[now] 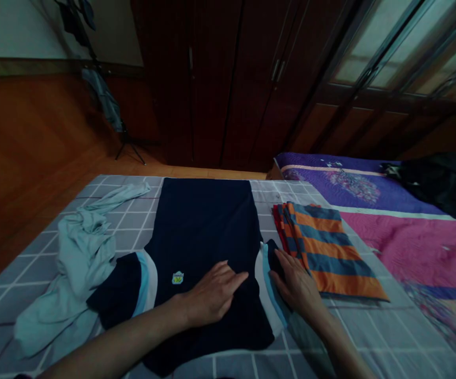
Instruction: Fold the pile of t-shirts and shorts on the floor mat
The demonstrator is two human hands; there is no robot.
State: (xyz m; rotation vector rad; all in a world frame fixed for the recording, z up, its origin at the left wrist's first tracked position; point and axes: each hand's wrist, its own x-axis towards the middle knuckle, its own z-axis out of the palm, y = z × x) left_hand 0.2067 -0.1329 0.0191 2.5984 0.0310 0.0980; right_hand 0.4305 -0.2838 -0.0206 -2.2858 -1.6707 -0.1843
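Observation:
A navy T-shirt (208,226) lies spread on the grey checked bedspread (133,226), its collar end towards me. White and light-blue bands edge its sleeves, and a small badge (178,278) sits on the chest. My left hand (214,292) rests on the shirt's chest, fingers partly spread and gripping nothing. On the right, my right hand (296,281) lies with outstretched fingers over the dark end of the sleeve (273,263). The sleeve on that side looks partly folded inward; the other sleeve (117,287) reaches out onto a pale garment.
Left of the shirt lies the crumpled pale garment (78,263). A folded orange-and-blue striped garment (334,247) lies close to my right hand. Beyond are a purple-and-pink bed cover (401,231) with a black garment (441,181), a dark wardrobe (228,84) and a coat stand (123,134).

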